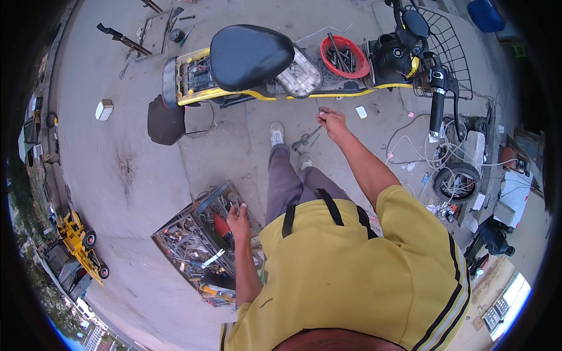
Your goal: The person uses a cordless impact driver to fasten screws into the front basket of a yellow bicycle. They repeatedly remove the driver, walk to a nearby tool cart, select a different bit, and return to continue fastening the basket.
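Observation:
An electric scooter with a black seat (250, 57) and yellow frame trim (257, 95) stands across the ground in front of me. My right hand (332, 121) is raised near its side, fingers closed on a slim dark metal tool (319, 111) too small to name exactly. Beneath that hand, a long-handled metal tool (305, 139) lies near my shoes. To my left, my left hand (237, 221) hangs over the right part of an open toolbox (175, 225), fingers apart. Beside those fingers a red-handled item (222, 227) shows among the metal tools.
On the scooter's footboard sits a red basin (359, 74) of metal tools. A wire basket (451, 52) projects at the front. Loose cables and a wheel (456, 182) lie to the right. A brown flap (166, 120) and a white box (103, 110) are at left.

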Demonstrator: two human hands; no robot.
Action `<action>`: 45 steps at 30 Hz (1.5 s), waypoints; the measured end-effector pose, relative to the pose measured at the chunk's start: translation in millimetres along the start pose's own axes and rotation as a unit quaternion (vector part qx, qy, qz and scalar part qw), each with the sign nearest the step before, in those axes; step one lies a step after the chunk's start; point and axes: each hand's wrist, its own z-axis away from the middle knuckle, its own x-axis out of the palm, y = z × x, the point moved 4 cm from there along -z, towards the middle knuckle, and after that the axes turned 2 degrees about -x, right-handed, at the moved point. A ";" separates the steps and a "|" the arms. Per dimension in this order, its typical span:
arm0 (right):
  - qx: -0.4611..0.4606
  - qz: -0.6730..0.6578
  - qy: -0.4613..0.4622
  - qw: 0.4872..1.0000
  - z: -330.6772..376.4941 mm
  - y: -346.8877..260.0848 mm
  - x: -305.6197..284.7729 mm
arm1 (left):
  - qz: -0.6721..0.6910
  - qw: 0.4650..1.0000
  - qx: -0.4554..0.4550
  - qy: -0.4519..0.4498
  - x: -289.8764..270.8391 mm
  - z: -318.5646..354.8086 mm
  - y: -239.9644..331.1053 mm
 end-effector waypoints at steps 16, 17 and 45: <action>0.017 0.091 0.163 0.982 -219.9 55.5 38.8 | -0.171 0.973 -0.138 -0.074 -18.9 -90.4 47.4; 0.012 0.081 0.154 0.985 -223.7 52.9 42.8 | -0.181 0.971 -0.132 -0.078 -12.7 -93.4 58.6; -0.058 0.175 0.372 0.910 231.8 140.6 -391.4 | -0.398 0.711 0.253 -0.522 402.6 90.9 171.1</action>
